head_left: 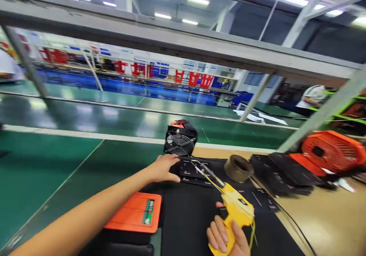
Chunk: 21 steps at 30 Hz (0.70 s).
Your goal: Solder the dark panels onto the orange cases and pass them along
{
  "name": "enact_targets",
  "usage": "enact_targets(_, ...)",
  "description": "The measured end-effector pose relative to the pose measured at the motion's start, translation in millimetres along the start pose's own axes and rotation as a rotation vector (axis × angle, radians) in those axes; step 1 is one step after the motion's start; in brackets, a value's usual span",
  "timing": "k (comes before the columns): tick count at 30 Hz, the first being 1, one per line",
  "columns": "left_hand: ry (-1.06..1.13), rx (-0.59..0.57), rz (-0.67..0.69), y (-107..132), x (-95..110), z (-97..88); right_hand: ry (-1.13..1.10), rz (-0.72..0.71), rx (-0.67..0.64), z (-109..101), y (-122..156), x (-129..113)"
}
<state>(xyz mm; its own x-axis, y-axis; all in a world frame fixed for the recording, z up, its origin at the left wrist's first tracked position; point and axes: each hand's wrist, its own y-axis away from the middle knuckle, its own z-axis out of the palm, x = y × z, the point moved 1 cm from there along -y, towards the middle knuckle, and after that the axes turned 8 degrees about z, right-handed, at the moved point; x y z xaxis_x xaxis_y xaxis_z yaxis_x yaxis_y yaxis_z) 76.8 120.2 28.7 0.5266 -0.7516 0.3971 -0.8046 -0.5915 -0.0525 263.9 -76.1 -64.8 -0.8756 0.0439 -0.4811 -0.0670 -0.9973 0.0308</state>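
My left hand [164, 167] reaches forward and lies with fingers stretched on the edge of a small black panel [191, 169] on the black mat [185, 218]. Just beyond it stands a black box with a round fan grille and an orange top [180, 138]. My right hand [228, 239] is wrapped round the handle of a yellow power screwdriver [236, 208], whose thin bit points up and left toward the panel. An orange cover with a green circuit strip [134, 212] lies under my left forearm.
A brown tape roll [238, 168] sits right of the panel. A stack of black panels [283, 172] and orange fan housings [328, 149] lie at the right. A green conveyor belt [71, 115] runs across behind. A person in white [311, 96] stands far right.
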Motion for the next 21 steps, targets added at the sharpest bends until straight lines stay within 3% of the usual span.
enact_targets(6,-0.225,-0.107,0.088,-54,17,10.6,-0.096,-0.072,-0.087,4,-12,9)
enact_targets(10,-0.286,-0.085,0.138,-59,20,8.2,-0.088,-0.072,-0.074,5,-8,7)
enact_targets(15,-0.46,-0.024,0.218,-22,34,9.7,-0.065,-0.091,-0.012,14,-6,5)
enact_targets(21,-0.477,-0.157,0.182,64,46,20.7,0.007,-0.077,0.017,18,-2,2)
